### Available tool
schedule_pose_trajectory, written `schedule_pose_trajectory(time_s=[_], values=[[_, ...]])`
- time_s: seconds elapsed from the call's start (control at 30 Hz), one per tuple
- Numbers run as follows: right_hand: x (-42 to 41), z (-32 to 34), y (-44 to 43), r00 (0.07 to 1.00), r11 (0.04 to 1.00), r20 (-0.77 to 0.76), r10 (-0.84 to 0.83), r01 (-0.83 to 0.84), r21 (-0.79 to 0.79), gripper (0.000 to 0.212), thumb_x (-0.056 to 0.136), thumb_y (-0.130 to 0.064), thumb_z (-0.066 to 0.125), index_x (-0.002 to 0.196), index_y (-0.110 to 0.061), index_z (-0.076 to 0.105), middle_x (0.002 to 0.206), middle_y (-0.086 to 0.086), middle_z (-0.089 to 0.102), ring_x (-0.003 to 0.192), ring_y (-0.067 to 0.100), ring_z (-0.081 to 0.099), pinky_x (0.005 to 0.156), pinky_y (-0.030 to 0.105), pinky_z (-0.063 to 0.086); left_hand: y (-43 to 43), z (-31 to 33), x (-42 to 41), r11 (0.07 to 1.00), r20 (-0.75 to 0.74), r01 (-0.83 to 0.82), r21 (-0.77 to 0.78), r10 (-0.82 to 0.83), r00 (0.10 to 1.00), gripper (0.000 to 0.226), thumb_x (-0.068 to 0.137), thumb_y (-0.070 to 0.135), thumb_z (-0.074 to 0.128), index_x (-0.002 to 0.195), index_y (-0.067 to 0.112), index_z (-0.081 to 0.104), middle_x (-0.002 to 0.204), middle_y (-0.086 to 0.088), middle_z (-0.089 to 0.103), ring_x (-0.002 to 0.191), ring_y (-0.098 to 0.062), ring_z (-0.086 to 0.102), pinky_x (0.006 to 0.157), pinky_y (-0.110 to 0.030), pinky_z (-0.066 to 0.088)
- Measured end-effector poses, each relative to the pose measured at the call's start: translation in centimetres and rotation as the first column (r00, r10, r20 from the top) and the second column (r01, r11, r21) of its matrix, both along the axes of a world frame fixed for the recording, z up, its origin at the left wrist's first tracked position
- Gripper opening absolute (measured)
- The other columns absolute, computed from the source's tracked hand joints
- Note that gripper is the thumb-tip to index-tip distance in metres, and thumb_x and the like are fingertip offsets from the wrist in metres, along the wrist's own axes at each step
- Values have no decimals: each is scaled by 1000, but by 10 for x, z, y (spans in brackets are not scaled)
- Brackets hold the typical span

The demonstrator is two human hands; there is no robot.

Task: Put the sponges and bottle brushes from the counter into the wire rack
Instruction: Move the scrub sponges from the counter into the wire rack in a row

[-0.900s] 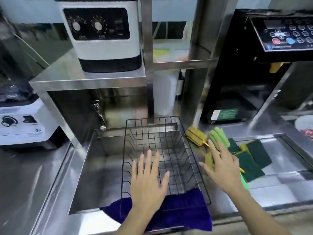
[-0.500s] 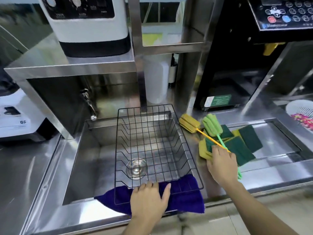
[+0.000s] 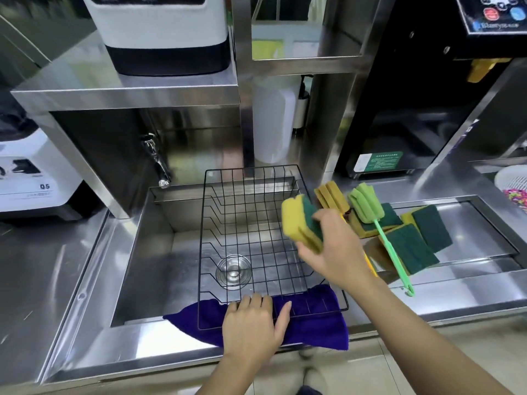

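At the far left of the scene nothing bears on the job: a white appliance (image 3: 25,169) stands well apart from the sink (image 3: 148,252). The left hand (image 3: 252,327), which half a second ago lay on the near rim of the wire rack (image 3: 256,218), is still there, palm down and fingers spread flat over the rim and the purple cloth (image 3: 313,323) under it. It holds nothing; it looks to be steadying the rack.

The rack itself sits over the sink and has no sponge or brush in it yet; only the sink drain (image 3: 233,270) shows through its bars.

The change is on the right. Half a second ago the right hand (image 3: 333,249) was down on the counter among the sponges; now it is lifted and closed around a yellow-and-green sponge (image 3: 302,220), carried left so that the sponge hangs above the rack's right edge. So the first item is picked and in transit, and the likely next step is to lower and release it inside the rack.

Further right, the rest waits on the counter (image 3: 470,283): the yellow bottle brush (image 3: 332,196) just beside the rack's far right corner, the green bottle brush (image 3: 366,205) lying across the remaining sponges (image 3: 410,246), its handle reaching toward the near edge. Most of the task is therefore still ahead.
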State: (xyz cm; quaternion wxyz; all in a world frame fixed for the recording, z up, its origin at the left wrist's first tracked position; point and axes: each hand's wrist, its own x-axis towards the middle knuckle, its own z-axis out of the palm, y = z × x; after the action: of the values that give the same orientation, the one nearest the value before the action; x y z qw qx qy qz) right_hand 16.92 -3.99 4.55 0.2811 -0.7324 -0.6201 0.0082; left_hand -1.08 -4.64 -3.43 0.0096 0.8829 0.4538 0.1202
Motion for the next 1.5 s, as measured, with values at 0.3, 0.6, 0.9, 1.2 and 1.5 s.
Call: schedule_pose_trajectory(time_s=[0.3, 0.6, 0.9, 1.2, 1.5], values=[[-18, -54, 4, 929, 803, 148, 339, -204, -560, 49, 78, -33, 67, 116, -14, 43, 117, 6, 52, 105, 25, 53, 82, 38, 45, 1, -1, 0, 999, -10, 2, -36, -2, 1000, 52, 85, 49, 38, 61, 10, 63, 57, -6, 61, 53, -26, 57, 48, -32, 46], [-17, -49, 17, 926, 651, -29, 377, -287, -702, 34, 80, -9, 63, 112, -11, 52, 117, 7, 55, 102, 25, 54, 83, 37, 46, 1, -1, 0, 999, 18, 13, -31, -13, 1000, 50, 86, 47, 39, 61, 9, 61, 55, -6, 60, 51, -26, 56, 47, -31, 44], [-9, -43, 23, 934, 629, -189, 303, -345, -696, 32, 88, -2, 44, 115, -9, 61, 121, 12, 64, 109, 24, 58, 92, 31, 44, -10, 5, 20, 992, 122, 121, -39, -115, 986, 39, 87, 46, 45, 76, 10, 57, 74, -7, 57, 72, -26, 52, 69, -37, 42], [40, -20, -7, 976, 964, -215, -17, -41, -264, 21, 91, -12, 49, 107, -10, 63, 106, 9, 69, 96, 21, 61, 82, 32, 49, -13, 6, 53, 954, -73, 298, -41, -300, 951, 48, 86, 51, 36, 82, 10, 63, 72, -8, 60, 67, -28, 54, 61, -38, 46], [150, -46, -53, 700, 677, -9, -715, 688, -261, 70, 79, -16, 67, 138, -5, 31, 136, 21, 45, 124, 38, 41, 102, 51, 34, -14, -3, 58, 953, -117, 303, 3, -301, 946, 45, 85, 47, 38, 80, 8, 60, 71, -9, 59, 65, -29, 54, 59, -40, 45]])
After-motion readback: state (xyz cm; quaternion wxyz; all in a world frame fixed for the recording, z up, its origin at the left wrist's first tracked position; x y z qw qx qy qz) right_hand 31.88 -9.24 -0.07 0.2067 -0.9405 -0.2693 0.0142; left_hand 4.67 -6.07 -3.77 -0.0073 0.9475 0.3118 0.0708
